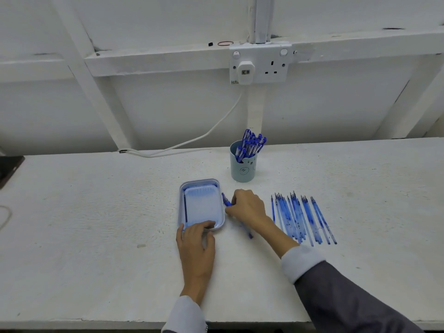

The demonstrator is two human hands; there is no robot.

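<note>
A pale blue tray (201, 182) stained with blue ink lies on the white table; one thin refill (185, 209) lies along its left inner wall. My left hand (195, 239) rests on the tray's near edge with its fingers over the rim. My right hand (247, 206) sits just right of the tray and holds a blue pen (225, 200) lying on the table; the pen's other end (248, 233) shows below my wrist. A row of several ink refills (301, 218) lies to the right. A light blue cup (242, 164) holds several blue pens.
A white cable (192, 140) runs along the table's back edge up to a wall socket with a plug (245, 72). A dark object (8, 167) sits at the far left. The table's front edge (120, 324) is close to me.
</note>
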